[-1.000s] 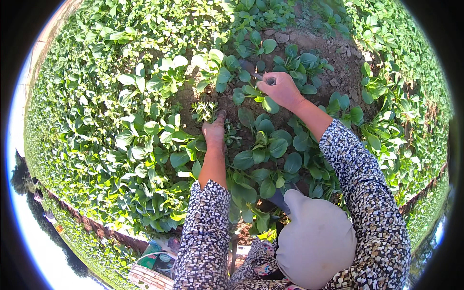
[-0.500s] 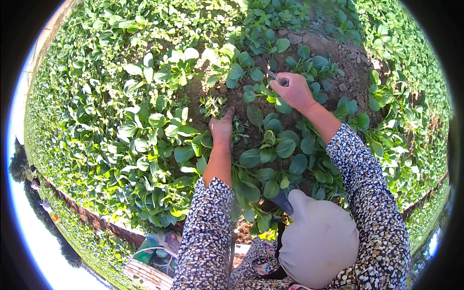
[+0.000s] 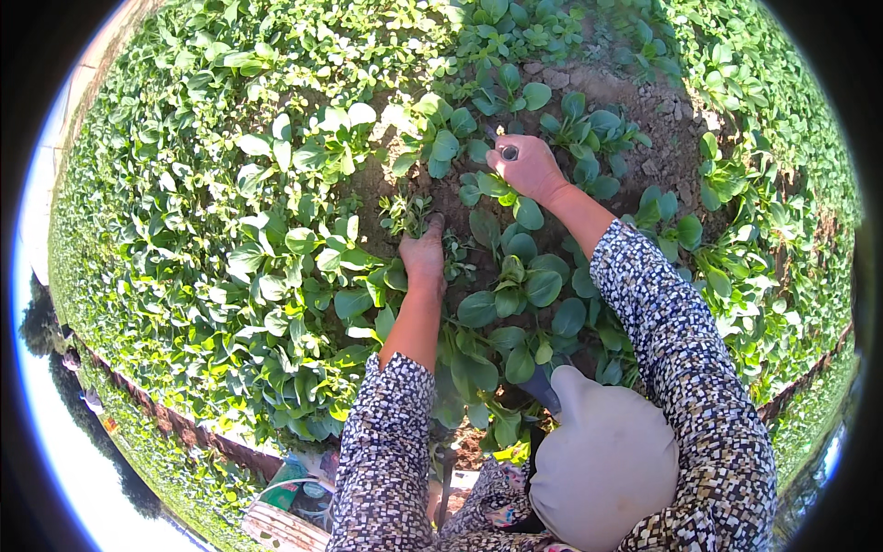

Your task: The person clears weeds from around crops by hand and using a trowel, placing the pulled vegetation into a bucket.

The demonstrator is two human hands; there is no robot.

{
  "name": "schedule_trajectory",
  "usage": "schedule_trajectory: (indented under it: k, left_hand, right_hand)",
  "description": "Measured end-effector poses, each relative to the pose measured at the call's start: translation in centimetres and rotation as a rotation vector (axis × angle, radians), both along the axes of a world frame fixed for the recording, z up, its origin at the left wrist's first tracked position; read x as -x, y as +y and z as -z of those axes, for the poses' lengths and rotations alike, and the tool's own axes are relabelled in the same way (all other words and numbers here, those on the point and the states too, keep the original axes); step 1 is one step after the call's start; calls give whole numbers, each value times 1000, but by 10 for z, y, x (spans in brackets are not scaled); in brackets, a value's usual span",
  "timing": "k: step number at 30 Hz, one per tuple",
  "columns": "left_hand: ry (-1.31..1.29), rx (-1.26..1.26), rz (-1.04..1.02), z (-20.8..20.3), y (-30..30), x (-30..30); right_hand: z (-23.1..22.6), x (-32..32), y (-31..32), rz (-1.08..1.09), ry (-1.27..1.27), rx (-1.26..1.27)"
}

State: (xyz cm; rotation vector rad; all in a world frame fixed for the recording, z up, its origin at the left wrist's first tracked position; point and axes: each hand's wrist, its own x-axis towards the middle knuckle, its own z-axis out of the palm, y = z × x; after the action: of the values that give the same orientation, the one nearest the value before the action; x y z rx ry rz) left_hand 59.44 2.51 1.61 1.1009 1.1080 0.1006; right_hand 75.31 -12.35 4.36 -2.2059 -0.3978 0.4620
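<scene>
Small-leaved weeds [image 3: 403, 213] are bunched in my left hand [image 3: 423, 256], its fingers closed around them low over the soil. Up and to the right, my right hand [image 3: 532, 170] is closed in a fist around a hand tool's handle [image 3: 510, 154], whose dark round end shows. The tool's working end is mostly hidden by leaves and the hand, so I cannot tell its kind. A leafy green plant [image 3: 520, 281] with broad rounded leaves grows between my forearms. Another one [image 3: 445, 138] stands just left of my right hand.
Dense leafy plants [image 3: 276, 239] cover the ground on the left. Brown soil [image 3: 635, 92] shows at the upper right. A beige rounded shape [image 3: 607, 460] fills the lower middle, close to me. A pale container [image 3: 283, 529] holding green and white things stands at the lower left.
My right hand has moved a little left and up with the tool, whose metal part is now less visible. My left hand stays nearly in place, still holding the weeds.
</scene>
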Motion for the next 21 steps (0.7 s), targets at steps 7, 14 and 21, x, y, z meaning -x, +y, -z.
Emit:
schedule_trajectory:
  k: [7, 14, 21]
  left_hand:
    - [127, -366, 280, 13, 85, -95]
    - [3, -1115, 1034, -12, 78, -167]
    - [124, -1153, 1203, -39, 13, -202]
  right_hand:
    - [8, -11, -2, -76, 21, -106]
    - [20, -14, -14, -120, 91, -79]
    - [10, -13, -13, -106, 178, 11]
